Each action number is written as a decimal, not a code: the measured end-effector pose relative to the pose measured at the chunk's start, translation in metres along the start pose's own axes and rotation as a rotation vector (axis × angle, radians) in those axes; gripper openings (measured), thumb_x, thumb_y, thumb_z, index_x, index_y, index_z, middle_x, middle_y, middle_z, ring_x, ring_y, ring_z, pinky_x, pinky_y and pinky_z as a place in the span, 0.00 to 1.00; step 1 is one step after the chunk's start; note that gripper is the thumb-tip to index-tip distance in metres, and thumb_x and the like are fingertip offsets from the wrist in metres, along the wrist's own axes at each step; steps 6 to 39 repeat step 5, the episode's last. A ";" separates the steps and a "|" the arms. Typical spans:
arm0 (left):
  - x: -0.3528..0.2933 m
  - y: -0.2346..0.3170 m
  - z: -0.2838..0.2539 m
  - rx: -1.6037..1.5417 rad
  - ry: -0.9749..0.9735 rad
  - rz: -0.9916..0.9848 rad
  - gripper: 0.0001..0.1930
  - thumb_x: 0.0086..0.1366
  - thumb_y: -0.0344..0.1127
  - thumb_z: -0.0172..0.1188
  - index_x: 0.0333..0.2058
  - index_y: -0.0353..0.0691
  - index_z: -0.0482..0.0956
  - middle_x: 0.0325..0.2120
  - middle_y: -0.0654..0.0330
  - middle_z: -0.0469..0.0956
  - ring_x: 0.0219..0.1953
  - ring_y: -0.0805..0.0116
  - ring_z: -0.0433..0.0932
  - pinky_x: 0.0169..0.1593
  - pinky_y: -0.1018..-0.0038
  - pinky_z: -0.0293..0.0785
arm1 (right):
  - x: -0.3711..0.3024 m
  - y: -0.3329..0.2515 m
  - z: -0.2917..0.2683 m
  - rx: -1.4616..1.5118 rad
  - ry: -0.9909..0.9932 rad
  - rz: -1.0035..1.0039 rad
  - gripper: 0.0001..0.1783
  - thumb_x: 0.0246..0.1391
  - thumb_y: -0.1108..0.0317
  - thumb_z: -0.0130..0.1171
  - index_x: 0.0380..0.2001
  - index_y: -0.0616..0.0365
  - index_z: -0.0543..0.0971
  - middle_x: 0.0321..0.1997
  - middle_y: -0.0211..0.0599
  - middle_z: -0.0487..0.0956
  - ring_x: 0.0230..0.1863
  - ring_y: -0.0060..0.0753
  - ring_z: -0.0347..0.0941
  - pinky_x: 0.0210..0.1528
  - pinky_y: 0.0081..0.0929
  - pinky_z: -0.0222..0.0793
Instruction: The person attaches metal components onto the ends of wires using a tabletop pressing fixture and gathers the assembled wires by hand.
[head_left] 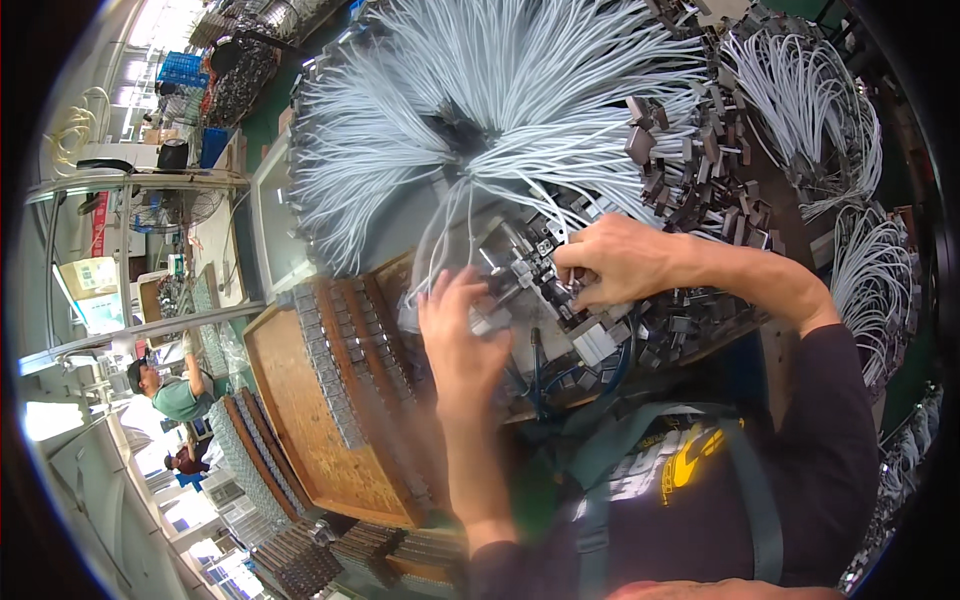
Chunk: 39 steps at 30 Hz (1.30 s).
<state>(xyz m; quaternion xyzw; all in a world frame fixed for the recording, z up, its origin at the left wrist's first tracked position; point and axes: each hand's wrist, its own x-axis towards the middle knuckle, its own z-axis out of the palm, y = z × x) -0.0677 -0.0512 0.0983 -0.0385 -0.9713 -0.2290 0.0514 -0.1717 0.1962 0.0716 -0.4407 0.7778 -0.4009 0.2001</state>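
The person stands over a cluttered table (770,360), both hands working at a small metal fixture (530,275) set among wire harnesses.

**Hand state.** The right hand (625,262) is curled, fingertips pinched together on a small dark connector (572,285) at the fixture's right side. The left hand (462,335) is blurred; its fingers are spread and rest against a pale grey block (488,318) at the fixture's near edge. Whether it actually grips that block cannot be told. The two hands are close but not touching.

**Location of the workpiece.** The connector sits at the fixture, just below the fan of thin white wires (480,110) that radiate across the upper table. A second looped bundle of white wires (815,110) lies well apart, upper right. Dark connector housings (700,160) are heaped between the two bundles.

**Handling properties (judged).**
- Connector: light, rigid plastic, small enough that only a fingertip pinch on its side faces will hold it.
- Wires: soft, limp and springy; likely to tangle. Hold near the housing, not mid-length, to avoid straining the joint.

**Surroundings.** A wooden tray (300,420) with rows of small grey parts (330,365) lies to the left.
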 end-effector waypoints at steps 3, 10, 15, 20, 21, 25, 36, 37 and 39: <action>-0.025 0.008 0.013 -0.346 -0.227 -0.185 0.26 0.46 0.21 0.66 0.47 0.37 0.77 0.54 0.51 0.79 0.61 0.49 0.74 0.66 0.61 0.66 | 0.007 -0.007 0.011 0.160 -0.079 -0.004 0.21 0.42 0.60 0.75 0.36 0.63 0.80 0.31 0.46 0.83 0.36 0.50 0.82 0.38 0.42 0.75; -0.033 0.012 0.020 -0.566 -0.263 -0.158 0.26 0.47 0.23 0.70 0.48 0.38 0.76 0.54 0.51 0.79 0.59 0.55 0.76 0.65 0.64 0.66 | 0.012 -0.005 0.012 0.163 -0.187 -0.035 0.24 0.44 0.54 0.75 0.36 0.62 0.80 0.35 0.50 0.84 0.39 0.50 0.83 0.42 0.42 0.76; -0.033 0.012 0.020 -0.566 -0.263 -0.158 0.26 0.47 0.23 0.70 0.48 0.38 0.76 0.54 0.51 0.79 0.59 0.55 0.76 0.65 0.64 0.66 | 0.012 -0.005 0.012 0.163 -0.187 -0.035 0.24 0.44 0.54 0.75 0.36 0.62 0.80 0.35 0.50 0.84 0.39 0.50 0.83 0.42 0.42 0.76; -0.033 0.012 0.020 -0.566 -0.263 -0.158 0.26 0.47 0.23 0.70 0.48 0.38 0.76 0.54 0.51 0.79 0.59 0.55 0.76 0.65 0.64 0.66 | 0.012 -0.005 0.012 0.163 -0.187 -0.035 0.24 0.44 0.54 0.75 0.36 0.62 0.80 0.35 0.50 0.84 0.39 0.50 0.83 0.42 0.42 0.76; -0.033 0.012 0.020 -0.566 -0.263 -0.158 0.26 0.47 0.23 0.70 0.48 0.38 0.76 0.54 0.51 0.79 0.59 0.55 0.76 0.65 0.64 0.66 | 0.012 -0.005 0.012 0.163 -0.187 -0.035 0.24 0.44 0.54 0.75 0.36 0.62 0.80 0.35 0.50 0.84 0.39 0.50 0.83 0.42 0.42 0.76; -0.033 0.012 0.020 -0.566 -0.263 -0.158 0.26 0.47 0.23 0.70 0.48 0.38 0.76 0.54 0.51 0.79 0.59 0.55 0.76 0.65 0.64 0.66 | 0.012 -0.005 0.012 0.163 -0.187 -0.035 0.24 0.44 0.54 0.75 0.36 0.62 0.80 0.35 0.50 0.84 0.39 0.50 0.83 0.42 0.42 0.76; -0.033 0.012 0.020 -0.566 -0.263 -0.158 0.26 0.47 0.23 0.70 0.48 0.38 0.76 0.54 0.51 0.79 0.59 0.55 0.76 0.65 0.64 0.66 | 0.012 -0.005 0.012 0.163 -0.187 -0.035 0.24 0.44 0.54 0.75 0.36 0.62 0.80 0.35 0.50 0.84 0.39 0.50 0.83 0.42 0.42 0.76; -0.033 0.012 0.020 -0.566 -0.263 -0.158 0.26 0.47 0.23 0.70 0.48 0.38 0.76 0.54 0.51 0.79 0.59 0.55 0.76 0.65 0.64 0.66 | 0.012 -0.005 0.012 0.163 -0.187 -0.035 0.24 0.44 0.54 0.75 0.36 0.62 0.80 0.35 0.50 0.84 0.39 0.50 0.83 0.42 0.42 0.76; -0.033 0.012 0.020 -0.566 -0.263 -0.158 0.26 0.47 0.23 0.70 0.48 0.38 0.76 0.54 0.51 0.79 0.59 0.55 0.76 0.65 0.64 0.66 | 0.012 -0.005 0.012 0.163 -0.187 -0.035 0.24 0.44 0.54 0.75 0.36 0.62 0.80 0.35 0.50 0.84 0.39 0.50 0.83 0.42 0.42 0.76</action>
